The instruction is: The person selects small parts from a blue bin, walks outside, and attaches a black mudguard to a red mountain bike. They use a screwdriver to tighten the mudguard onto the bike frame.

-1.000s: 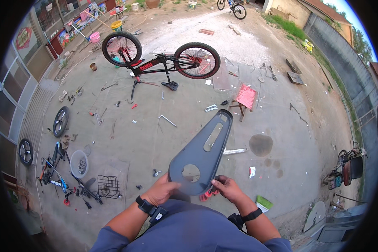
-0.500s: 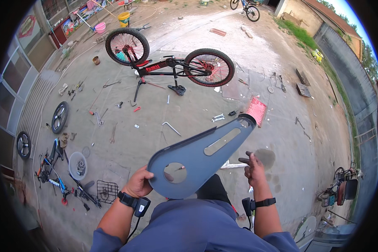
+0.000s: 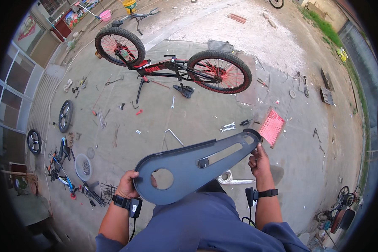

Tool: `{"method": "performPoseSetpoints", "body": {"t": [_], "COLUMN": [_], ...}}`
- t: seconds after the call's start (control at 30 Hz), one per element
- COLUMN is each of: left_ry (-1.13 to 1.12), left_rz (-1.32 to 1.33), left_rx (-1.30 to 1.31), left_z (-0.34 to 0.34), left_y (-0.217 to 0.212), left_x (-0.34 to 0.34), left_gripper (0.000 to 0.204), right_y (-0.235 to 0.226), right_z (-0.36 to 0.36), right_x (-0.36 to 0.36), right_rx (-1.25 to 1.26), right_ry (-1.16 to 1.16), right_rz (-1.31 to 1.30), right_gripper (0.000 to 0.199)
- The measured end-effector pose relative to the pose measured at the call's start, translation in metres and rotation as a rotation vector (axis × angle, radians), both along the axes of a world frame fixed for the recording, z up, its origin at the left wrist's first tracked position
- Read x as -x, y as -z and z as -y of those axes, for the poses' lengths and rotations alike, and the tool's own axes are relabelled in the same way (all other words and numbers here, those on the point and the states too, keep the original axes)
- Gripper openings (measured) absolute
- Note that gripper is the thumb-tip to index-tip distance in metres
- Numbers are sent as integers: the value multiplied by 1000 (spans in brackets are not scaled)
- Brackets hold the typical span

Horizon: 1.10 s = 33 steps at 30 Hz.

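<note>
I hold a dark grey, teardrop-shaped chain guard in front of my torso, its broad end to the left. A round hole pierces that end, and a long slot runs toward the narrow end. My left hand grips the broad end at its left edge, thumb on the face and fingers behind. At the narrow end on the right, my right hand pinches the rim, its fingers partly hidden. Beyond the guard, an upside-down black and red bicycle rests on the ground.
Wrenches, a hex key and a pink textured block lie beyond the guard. A clear roll is below it. A whitish bowl, a small blue bike frame and loose wheels are at left.
My right hand has moved up and closed on the narrow end of the chain guard. The guard has shifted slightly left and tilted flatter, with my left hand still gripping it.
</note>
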State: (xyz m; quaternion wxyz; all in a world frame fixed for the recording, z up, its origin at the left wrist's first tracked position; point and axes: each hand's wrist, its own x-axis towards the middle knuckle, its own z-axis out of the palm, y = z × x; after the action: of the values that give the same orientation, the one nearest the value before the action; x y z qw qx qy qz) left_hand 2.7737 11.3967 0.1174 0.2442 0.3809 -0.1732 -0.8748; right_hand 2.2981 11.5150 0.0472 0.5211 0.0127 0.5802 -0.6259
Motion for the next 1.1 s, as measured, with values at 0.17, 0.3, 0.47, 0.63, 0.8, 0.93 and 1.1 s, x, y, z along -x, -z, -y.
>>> {"method": "performPoseSetpoints", "body": {"t": [0.17,0.3,0.47,0.63,0.8,0.93,1.1], "left_ry": [-52,-174,-270,-346,-261,-172,-178], "left_rz": [52,77,100,161,195,222,317], "left_rx": [-76,-138,-222,-368,-426,-484,-545], "left_z": [66,107,173,261,359,420,476], "left_y": [0,9,11,40,82,118,159], "left_x": [54,89,140,174,187,193,209], "left_gripper": [65,58,53,47,45,45,48], "right_y": [-1,15,44,79,104,118,153], "right_z": [68,115,168,224,294,351,386], "right_x": [64,93,119,127,116,101,86], "right_rx": [-11,-82,-242,-437,-526,-492,-410], "right_ry": [-15,-24,-82,-172,-499,-704,-809], "right_rz": [-3,-54,-142,-296,-570,-432,-324], "right_gripper": [14,29,61,52,46,51,61]}}
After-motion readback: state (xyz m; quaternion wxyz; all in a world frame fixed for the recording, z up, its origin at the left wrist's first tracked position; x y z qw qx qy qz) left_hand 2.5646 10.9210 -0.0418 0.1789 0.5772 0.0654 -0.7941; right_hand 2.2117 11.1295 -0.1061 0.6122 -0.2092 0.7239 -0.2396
